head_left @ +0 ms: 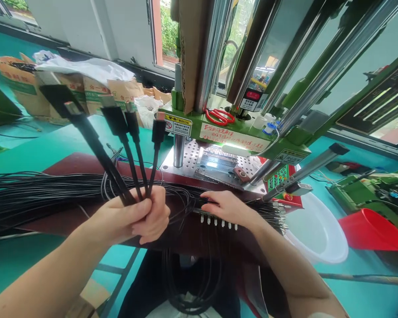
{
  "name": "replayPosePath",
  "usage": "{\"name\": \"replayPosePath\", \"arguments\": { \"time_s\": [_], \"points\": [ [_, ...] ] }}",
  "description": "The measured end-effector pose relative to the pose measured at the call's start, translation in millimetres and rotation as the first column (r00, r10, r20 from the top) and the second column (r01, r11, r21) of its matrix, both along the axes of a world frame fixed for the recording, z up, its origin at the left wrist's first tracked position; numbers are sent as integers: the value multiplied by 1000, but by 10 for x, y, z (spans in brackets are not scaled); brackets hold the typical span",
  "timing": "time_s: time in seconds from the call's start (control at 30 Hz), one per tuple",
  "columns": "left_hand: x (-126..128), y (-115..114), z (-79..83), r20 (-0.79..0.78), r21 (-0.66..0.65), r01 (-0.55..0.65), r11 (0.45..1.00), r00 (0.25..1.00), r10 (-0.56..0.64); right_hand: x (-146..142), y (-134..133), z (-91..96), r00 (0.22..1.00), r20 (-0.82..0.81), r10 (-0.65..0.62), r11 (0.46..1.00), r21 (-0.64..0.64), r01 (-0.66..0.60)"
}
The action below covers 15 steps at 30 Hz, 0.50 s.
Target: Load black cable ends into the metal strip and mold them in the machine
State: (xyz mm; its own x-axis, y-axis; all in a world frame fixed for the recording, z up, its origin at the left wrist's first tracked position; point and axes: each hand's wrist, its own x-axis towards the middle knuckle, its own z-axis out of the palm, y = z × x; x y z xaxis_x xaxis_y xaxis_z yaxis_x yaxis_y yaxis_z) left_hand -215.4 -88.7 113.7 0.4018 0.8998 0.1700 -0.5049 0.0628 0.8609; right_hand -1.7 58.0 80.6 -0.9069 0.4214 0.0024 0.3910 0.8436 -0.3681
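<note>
The person's left hand is closed around several black cables, gripping them well below their plugs, which point up at uneven heights in front of the press. The right hand is low over the dark red surface, thumb and forefinger slightly parted just beyond a row of 6 metal tips; whether it pinches a cable there cannot be told. To handle this well, the left hand would do best to hold only the jackets, firm but not crushing, so that plugs do not knock together. The right hand should free 1 cable at a time, drawing it lengthwise, since the bundle lying across the surface could snag; the tips would likely bend if dragged.
</note>
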Motion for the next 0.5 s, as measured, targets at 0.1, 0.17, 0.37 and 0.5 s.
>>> {"name": "replayPosePath", "arguments": {
  "time_s": [0.1, 0.17, 0.37, 0.5],
  "points": [
    [52, -15, -30, -40, 14, 26, 1000, 999, -25, -179, 43, -23, 1000, 24, -10, 998, 56, 9],
    [46, -65, -61, -103, 44, 37, 998, 994, -32, -223, 200, -137, 994, 35, -108, 986, 129, 103],
    [-377, -116, 102, -85, 123, -298, 947, 947, 309, -222, 403, -564, 984, 56, -172, 974, 160, 161],
    [-1022, 385, 226, 66, -52, -671, 740, 737, 673, -217, 252, -664, 966, 86, -242, 957, 185, 223]
  ]
}}
